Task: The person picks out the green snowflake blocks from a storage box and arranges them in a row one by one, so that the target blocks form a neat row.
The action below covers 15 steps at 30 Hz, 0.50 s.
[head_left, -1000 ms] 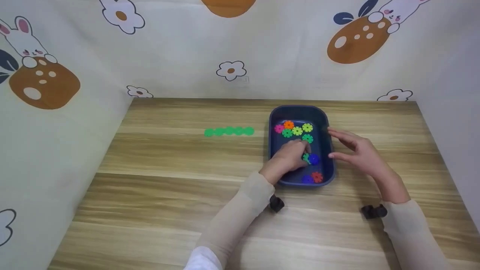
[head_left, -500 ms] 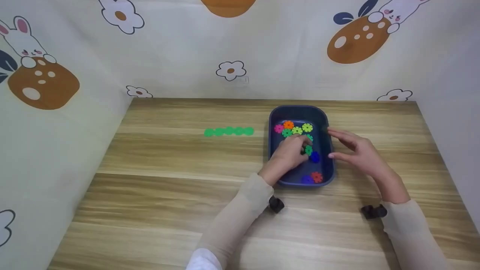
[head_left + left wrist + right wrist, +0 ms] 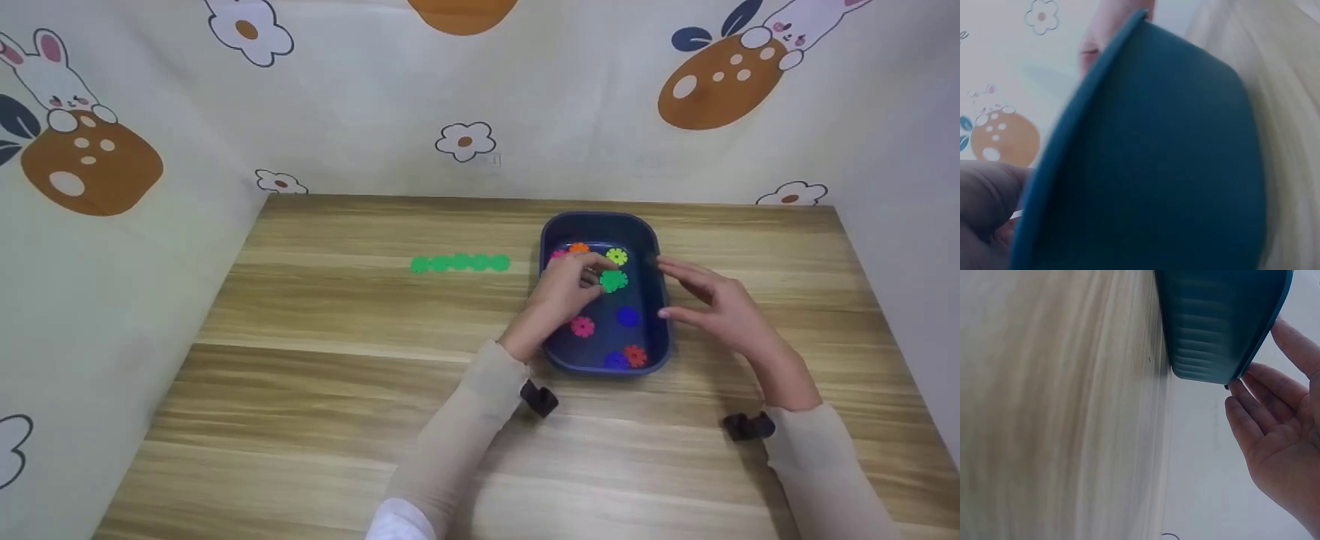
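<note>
A dark blue tray (image 3: 551, 360) stands on the wooden table, holding several flower-shaped plastic discs. My left hand (image 3: 562, 289) reaches into it over the left rim. Thumb and fingers pinch a green flower-shaped disc (image 3: 613, 281), which seems to overlap another green one beneath. Part of the left hand (image 3: 985, 197) shows behind the tray wall (image 3: 1157, 140) in the left wrist view. Fingers fairly straight, my right hand (image 3: 724, 311) touches the tray's right rim with fingertips and thumb. The right wrist view shows that hand (image 3: 1280, 422) against the tray's outer side (image 3: 1207, 332).
A row of several green discs (image 3: 460, 262) lies on the table left of the tray. Inside the tray are a pink disc (image 3: 582, 327), a blue disc (image 3: 628, 316), a red disc (image 3: 635, 355) and a yellow-green disc (image 3: 616, 256). A patterned cloth wall (image 3: 360, 112) rises behind.
My left hand has moved up and left inside the tray, the green disc moving with it away from the blue one. A pink disc has come into view. My right hand has stayed put.
</note>
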Available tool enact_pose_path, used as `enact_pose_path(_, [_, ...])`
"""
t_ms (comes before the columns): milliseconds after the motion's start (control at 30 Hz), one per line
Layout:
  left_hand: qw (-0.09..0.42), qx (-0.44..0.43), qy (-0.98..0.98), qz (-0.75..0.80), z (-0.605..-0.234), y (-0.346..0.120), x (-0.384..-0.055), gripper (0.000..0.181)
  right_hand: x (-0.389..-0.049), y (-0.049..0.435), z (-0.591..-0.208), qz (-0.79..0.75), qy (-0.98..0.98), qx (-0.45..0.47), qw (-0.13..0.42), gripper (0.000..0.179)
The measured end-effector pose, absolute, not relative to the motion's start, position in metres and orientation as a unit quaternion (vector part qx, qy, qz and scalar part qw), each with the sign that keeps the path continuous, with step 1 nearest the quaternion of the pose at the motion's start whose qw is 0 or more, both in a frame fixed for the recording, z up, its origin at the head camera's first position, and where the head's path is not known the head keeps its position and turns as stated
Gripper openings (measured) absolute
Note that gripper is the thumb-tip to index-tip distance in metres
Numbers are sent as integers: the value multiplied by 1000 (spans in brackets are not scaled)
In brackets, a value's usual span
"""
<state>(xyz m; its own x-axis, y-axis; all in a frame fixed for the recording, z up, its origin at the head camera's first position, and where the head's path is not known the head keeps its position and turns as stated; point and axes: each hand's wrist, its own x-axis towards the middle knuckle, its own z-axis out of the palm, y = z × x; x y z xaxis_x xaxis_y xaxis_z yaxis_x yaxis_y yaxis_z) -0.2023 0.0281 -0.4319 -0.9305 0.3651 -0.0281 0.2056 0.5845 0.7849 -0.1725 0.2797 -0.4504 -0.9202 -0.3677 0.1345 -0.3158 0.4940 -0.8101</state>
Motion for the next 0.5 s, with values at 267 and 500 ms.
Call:
enact_pose_path(267, [68, 127, 843, 518, -429, -6, -211, 32, -173, 279, -451, -454, 869, -195, 26, 60])
enact_pose_path(500, [51, 71, 821, 563, -426, -47, -220, 34, -174, 280, -453, -463, 864, -195, 24, 61])
